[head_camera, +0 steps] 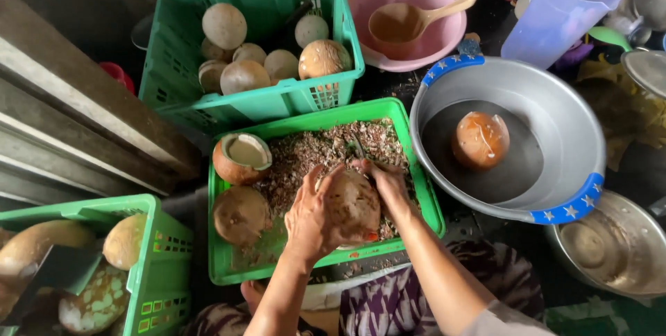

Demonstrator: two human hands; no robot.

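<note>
I see my left hand (313, 214) cupped around the left side of a coconut (354, 205), fingers curled on its shell, while my right hand (387, 182) grips it from the top right, fingers closed; the coconut sits over the green tray (225, 266) of brown shavings (312, 149) at centre. At 9 o'clock of it lie two more coconuts, one cut open (241, 158); at 2 o'clock a metal basin (555, 107) holds another

Dim, dark ground lies under everything, littered with scraps, while weathered grey wooden planks (76, 100) run diagonally along the left side and soft daylight falls from above onto the crowded floor.
</note>
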